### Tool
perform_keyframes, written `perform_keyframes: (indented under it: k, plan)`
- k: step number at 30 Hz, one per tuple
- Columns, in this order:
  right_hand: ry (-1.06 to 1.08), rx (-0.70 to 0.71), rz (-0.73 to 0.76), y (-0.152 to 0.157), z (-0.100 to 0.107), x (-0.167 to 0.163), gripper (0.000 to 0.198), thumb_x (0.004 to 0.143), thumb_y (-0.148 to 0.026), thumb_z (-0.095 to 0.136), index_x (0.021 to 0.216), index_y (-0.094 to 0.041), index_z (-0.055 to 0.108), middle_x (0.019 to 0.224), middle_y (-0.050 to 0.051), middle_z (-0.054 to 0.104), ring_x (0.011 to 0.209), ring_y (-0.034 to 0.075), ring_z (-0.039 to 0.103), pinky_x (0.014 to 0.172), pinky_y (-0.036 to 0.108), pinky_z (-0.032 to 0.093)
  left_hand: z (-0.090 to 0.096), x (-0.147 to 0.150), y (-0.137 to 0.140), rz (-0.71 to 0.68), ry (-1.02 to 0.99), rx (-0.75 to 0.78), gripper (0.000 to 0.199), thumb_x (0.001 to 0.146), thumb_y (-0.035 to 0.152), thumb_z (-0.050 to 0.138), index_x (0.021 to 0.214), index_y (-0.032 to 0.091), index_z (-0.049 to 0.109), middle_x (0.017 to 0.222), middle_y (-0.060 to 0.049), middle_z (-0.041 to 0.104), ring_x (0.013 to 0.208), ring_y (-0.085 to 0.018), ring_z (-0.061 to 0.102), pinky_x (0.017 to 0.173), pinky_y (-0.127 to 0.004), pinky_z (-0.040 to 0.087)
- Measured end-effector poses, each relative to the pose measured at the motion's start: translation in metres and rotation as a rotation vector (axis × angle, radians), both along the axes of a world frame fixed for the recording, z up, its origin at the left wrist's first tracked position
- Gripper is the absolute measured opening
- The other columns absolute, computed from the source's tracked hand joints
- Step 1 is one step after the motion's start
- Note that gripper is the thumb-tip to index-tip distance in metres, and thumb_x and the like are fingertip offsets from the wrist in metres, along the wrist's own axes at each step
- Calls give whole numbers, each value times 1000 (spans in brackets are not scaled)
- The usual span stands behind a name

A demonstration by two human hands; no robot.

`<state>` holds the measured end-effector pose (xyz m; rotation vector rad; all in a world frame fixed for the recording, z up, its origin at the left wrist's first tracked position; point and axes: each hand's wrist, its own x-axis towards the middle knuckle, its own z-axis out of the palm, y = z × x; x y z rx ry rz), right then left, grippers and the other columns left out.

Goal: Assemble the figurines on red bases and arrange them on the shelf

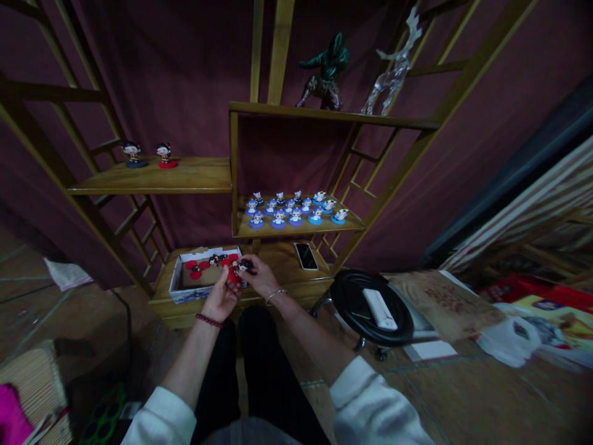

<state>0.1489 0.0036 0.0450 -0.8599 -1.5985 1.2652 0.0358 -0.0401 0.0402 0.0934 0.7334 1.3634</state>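
Between my two hands is a small figurine (pixel 236 269) with a red base and a dark-haired head. My left hand (pixel 223 296) pinches it by the red base. The fingers of my right hand (pixel 260 277) close round its head end. Just behind my hands stands an open cardboard box (pixel 184 295), with several more red-based figurines (pixel 196 271) lying inside; my hands cover its right front corner. On the upper left shelf (pixel 152 179) two similar figurines stand upright, one on a dark base (pixel 135 163) and one on a red base (pixel 167 164).
Several purple and blue figurines (pixel 278 219) stand in rows on the middle shelf. A phone (pixel 306 256) lies on the low shelf. Above are a green statue (pixel 328 71) and a clear deer figure (pixel 393 68). A black round stool (pixel 340 303) bearing a white box (pixel 380 309) stands at right.
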Motion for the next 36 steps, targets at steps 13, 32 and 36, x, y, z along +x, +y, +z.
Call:
perform_keyframes:
  k: [13, 32, 36]
  plan:
    - [-65, 19, 48, 4, 13, 1, 29, 63, -20, 58, 91, -21, 53, 86, -3, 58, 76, 11, 54, 73, 25, 44, 3, 0, 1, 1, -28, 10, 23, 80, 34, 50, 75, 13, 57, 56, -1, 57, 44, -8, 50, 41, -18, 40]
    - [58, -104, 39, 1, 4, 0, 33, 59, -21, 63, 90, -21, 53, 82, -3, 58, 72, 10, 54, 71, 24, 44, 1, -6, -4, 0, -60, 40, 19, 82, 26, 49, 81, 11, 59, 64, -5, 60, 52, -10, 54, 43, -18, 42]
    - [41, -106, 28, 2, 4, 1, 33, 59, -21, 63, 91, -21, 53, 81, -3, 58, 72, 10, 53, 70, 24, 43, 3, -7, -7, -19, -96, 64, 18, 83, 23, 46, 81, 11, 59, 62, -5, 59, 55, -11, 55, 47, -19, 45]
